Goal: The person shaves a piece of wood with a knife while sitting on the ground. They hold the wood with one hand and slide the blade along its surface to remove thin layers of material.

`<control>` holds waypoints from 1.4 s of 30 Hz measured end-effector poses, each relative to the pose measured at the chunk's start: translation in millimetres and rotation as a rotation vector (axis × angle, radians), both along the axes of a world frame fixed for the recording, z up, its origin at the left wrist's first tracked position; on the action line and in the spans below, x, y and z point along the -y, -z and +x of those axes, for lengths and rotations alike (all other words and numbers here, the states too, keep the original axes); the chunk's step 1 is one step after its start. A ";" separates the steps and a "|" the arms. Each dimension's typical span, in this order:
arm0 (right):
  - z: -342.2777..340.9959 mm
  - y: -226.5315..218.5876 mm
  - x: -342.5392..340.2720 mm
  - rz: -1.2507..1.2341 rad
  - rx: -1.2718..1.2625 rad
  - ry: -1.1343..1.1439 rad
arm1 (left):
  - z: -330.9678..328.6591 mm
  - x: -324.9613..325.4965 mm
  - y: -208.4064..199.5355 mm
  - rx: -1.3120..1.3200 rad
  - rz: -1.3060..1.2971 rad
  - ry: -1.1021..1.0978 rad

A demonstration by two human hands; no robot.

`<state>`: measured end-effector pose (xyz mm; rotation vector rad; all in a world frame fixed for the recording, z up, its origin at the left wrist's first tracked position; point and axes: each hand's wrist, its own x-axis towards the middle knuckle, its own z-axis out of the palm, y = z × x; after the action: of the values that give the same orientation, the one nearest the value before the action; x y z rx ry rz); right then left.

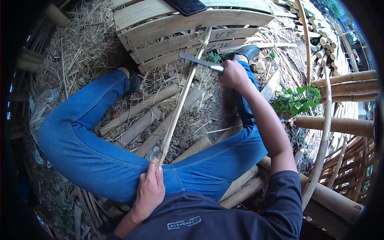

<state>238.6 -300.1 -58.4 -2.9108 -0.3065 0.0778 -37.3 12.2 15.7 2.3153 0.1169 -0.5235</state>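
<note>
A long pale bamboo strip (179,108) slants from my lap up to a slatted wooden crate (168,30). Its near end is pinched in my left hand (151,190), thumb and fingers closed, close to my waist. My right hand (234,75) grips the handle of a knife (202,63) with a dark, flat blade. The blade points left and crosses the strip near its far part; whether it cuts into the strip I cannot tell. Frayed fibres curl from the strip near the crate.
A dark phone (186,6) lies on top of the crate. Between my jeans-clad legs, several cut bamboo pieces (140,108) lie on ground strewn with straw and shavings. To the right are a leafy plant (298,100), bamboo rails (334,126) and stacked bamboo poles (326,42).
</note>
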 end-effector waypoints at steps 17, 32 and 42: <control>-7.5 11.4 11.1 0.078 -0.078 0.121 | 3.5 -1.5 -0.3 0.026 -0.045 0.016; -3.6 5.5 -5.6 0.012 -0.006 -0.056 | -4.3 -2.3 5.0 0.046 0.043 -0.009; 30.3 -3.4 1.8 0.000 0.071 0.134 | -1.0 -4.3 4.0 0.005 0.006 0.000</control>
<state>268.9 -301.9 -55.0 -2.9291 -0.1219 -0.0472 -38.2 16.5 11.7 2.3227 0.1159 -0.5185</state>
